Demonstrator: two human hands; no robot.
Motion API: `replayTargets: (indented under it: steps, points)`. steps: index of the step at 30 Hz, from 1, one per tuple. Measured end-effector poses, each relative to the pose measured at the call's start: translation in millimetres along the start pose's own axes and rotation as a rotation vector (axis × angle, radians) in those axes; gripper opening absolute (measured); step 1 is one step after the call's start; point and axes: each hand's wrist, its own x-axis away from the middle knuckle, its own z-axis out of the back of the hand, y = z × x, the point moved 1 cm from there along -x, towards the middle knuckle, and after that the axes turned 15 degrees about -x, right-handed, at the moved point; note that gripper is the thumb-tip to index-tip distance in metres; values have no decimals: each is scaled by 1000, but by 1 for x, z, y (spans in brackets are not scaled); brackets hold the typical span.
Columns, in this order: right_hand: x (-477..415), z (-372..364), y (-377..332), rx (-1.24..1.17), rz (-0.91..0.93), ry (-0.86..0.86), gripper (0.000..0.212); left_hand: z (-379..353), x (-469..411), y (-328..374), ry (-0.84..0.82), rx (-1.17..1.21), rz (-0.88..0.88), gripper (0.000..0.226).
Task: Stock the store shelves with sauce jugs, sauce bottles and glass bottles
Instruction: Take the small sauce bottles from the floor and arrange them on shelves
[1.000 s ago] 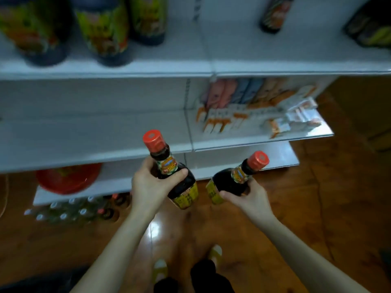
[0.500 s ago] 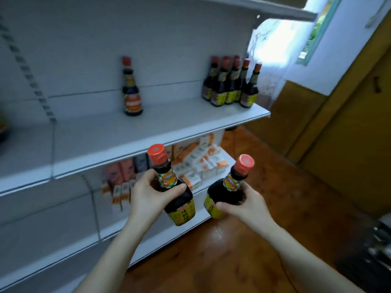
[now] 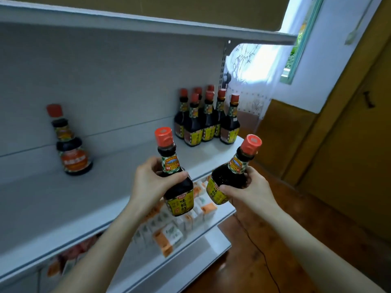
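fingers [image 3: 179,175] of the left hand [image 3: 151,182] clasp an upright soy sauce bottle [image 3: 176,182]; the right hand [image 3: 247,192] grips another [image 3: 229,176], neck tilted toward 1 o'clock. shelved bottle cluster [image 3: 206,123] lies at 12 o'clock, nearer the right hand.

A white shelving unit [image 3: 127,98] is being seen ahead of the hands and to their left. Daylight is being let in through a curtained window [image 3: 264,64] above and to their right. A polished wooden floor [image 3: 264,240] is being lit beneath them, and wooden panelling [image 3: 338,144] is being shown to their right.
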Motion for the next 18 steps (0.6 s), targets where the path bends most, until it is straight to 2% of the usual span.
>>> replayTargets:
  steps: [10, 14, 18]
  points:
    - [-147, 18, 19, 57, -8, 0, 80, -63, -131, 2, -29, -158, 20, 30]
    - [-195, 19, 29, 122, 6, -88, 68, -80, -154, -3, 28, -201, 84, 30]
    - [-232, 17, 41, 163, 7, -197, 69, -95, -163, -10, 107, -208, 205, 37]
